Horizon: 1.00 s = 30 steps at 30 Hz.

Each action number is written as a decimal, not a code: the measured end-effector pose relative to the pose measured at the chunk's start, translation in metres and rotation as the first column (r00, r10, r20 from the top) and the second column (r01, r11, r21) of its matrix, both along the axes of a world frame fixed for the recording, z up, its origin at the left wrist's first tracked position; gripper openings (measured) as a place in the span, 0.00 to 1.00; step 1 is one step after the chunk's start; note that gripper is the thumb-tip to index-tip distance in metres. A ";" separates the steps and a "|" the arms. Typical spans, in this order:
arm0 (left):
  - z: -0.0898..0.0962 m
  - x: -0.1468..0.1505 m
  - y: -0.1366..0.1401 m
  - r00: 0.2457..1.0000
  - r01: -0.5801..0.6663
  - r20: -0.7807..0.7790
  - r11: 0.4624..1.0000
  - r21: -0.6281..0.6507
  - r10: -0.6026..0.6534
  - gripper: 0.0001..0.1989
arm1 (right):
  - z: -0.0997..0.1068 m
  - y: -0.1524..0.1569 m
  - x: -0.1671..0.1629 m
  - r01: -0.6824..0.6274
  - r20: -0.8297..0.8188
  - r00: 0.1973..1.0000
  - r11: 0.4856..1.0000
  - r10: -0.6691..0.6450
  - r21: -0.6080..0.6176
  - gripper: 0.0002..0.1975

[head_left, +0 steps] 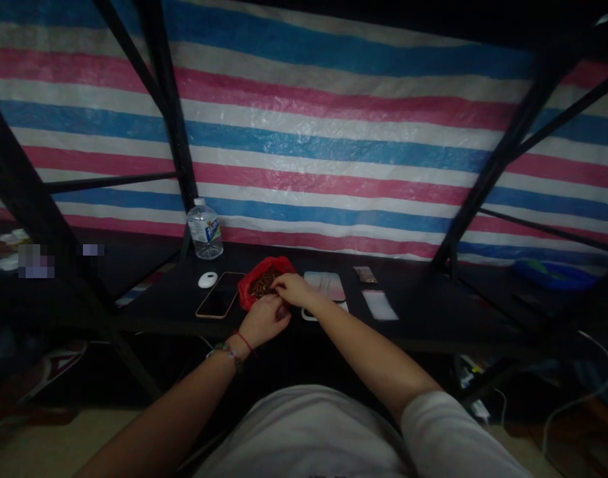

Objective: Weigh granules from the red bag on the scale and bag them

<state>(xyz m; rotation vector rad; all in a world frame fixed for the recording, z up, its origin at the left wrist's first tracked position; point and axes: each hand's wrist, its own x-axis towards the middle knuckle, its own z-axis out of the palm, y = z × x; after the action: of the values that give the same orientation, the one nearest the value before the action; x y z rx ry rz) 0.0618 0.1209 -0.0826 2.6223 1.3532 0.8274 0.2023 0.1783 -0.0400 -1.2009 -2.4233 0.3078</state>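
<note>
A striped plastic sheet [334, 153] in blue, white and pink spans the back, crossed by dark metal posts [172, 126] at either side. Below it stretches the black tabletop [418, 299], its back edge along the sheet and its front edge just short of the person's body. The surface runs on from the clear sleeve to the right-hand post, the widest room for moving; towards the left, things stand closer together. The red plastic bag [245, 292] sits open near the front edge, between phone and pale flat device. Both forearms come in from below and converge on it. The left hand [265, 317] is at the bag's near rim, fingers curled towards the thumb (I cannot tell whether it grips anything). The right hand [294, 290] reaches over the right rim, palm down, fingers narrowed at the contents; whether they pinch a piece is unclear. A clear bottle [204, 232] stands upright at the back left; then come the phone [219, 295], pale flat device [328, 285], clear sleeve [380, 305], small packet [366, 275], white oval object [208, 279] and, inside the bag, small brown pieces [263, 282].
</note>
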 end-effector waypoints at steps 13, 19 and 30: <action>0.000 0.007 -0.012 0.991 -0.074 -0.111 0.997 -0.032 0.070 0.16 | -0.037 -0.097 0.101 0.449 0.091 0.877 0.871 -0.472 0.199 0.23; 0.001 0.010 -0.017 0.989 -0.072 -0.133 0.997 -0.042 0.066 0.19 | -0.051 -0.099 0.106 0.423 0.161 0.881 0.894 -0.444 0.151 0.30; 0.007 0.018 -0.029 0.990 -0.006 -0.142 0.995 -0.104 -0.009 0.15 | -0.057 -0.110 0.113 0.399 0.117 0.900 0.901 -0.420 0.169 0.31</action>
<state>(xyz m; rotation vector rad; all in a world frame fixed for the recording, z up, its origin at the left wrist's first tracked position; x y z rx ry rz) 0.0796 0.0923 -0.0757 2.6445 1.3864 0.5624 0.3153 0.0683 -0.0971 -1.6763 -2.1893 -0.0860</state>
